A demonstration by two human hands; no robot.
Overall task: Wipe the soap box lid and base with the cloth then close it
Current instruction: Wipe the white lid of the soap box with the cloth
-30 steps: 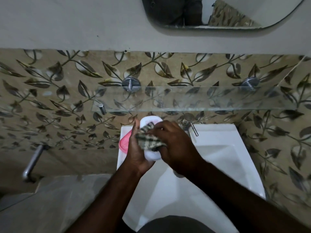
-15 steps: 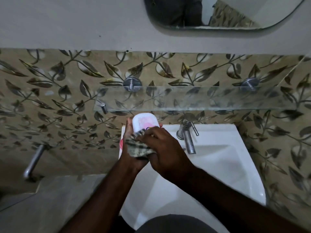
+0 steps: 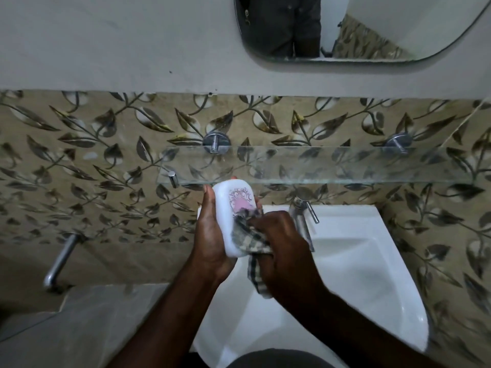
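Note:
My left hand grips a white soap box lid with a pink printed pattern, held upright over the back left of the basin. My right hand is closed on a checked cloth and presses it against the lid's lower right part. A tail of the cloth hangs down below my right hand. The pink base of the soap box is hidden behind my left hand.
A white wash basin lies under my hands, with a chrome tap at its back edge. A glass shelf juts from the leaf-patterned tiles just above the lid. A mirror hangs higher up. A chrome pipe sticks out at the left.
The lid has turned so its pink printed face shows. The cloth has slid from the lid's middle down to its lower right. My left hand now covers the pink base.

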